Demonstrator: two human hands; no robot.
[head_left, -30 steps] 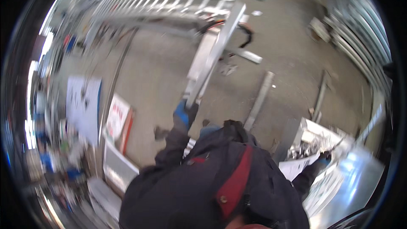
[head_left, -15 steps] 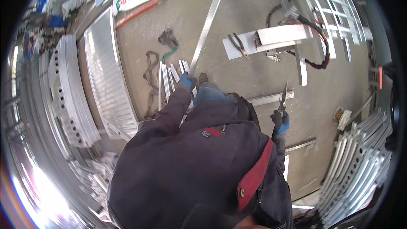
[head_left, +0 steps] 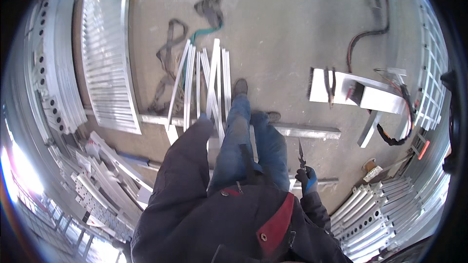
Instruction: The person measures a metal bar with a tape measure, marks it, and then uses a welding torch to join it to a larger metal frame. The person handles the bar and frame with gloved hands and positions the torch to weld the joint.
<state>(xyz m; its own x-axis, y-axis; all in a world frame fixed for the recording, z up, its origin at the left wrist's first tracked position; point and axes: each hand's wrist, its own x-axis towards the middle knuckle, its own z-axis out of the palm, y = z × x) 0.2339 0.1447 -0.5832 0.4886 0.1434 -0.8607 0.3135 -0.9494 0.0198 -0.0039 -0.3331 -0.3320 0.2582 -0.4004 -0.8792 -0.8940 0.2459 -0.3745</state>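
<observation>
My left hand point(head_left: 204, 116), in a blue work glove, is low over a bundle of silver metal bars point(head_left: 187, 90) on the floor. It is closed on one flat metal bar point(head_left: 214, 68), which slants over the bundle; my dark sleeve hides most of the fingers. To the right of my legs, my gloved right hand point(head_left: 307, 179) is closed around the handle of a dark pointed tool point(head_left: 301, 155). The tool has a narrow tip pointing away from me; its exact kind is unclear. Some bars in the bundle cross each other.
A long metal beam point(head_left: 307, 131) lies across the floor by my feet. Grey straps point(head_left: 168, 51) lie beyond the bundle, and a ribbed metal panel point(head_left: 108, 58) is at left. Pliers point(head_left: 331, 86) rest on a white metal piece point(head_left: 319, 79). Stacked profiles point(head_left: 365, 214) stand lower right.
My left hand has lowered the bar onto the bundle. My view has shifted downward, showing my legs. My right hand still grips the dark tool.
</observation>
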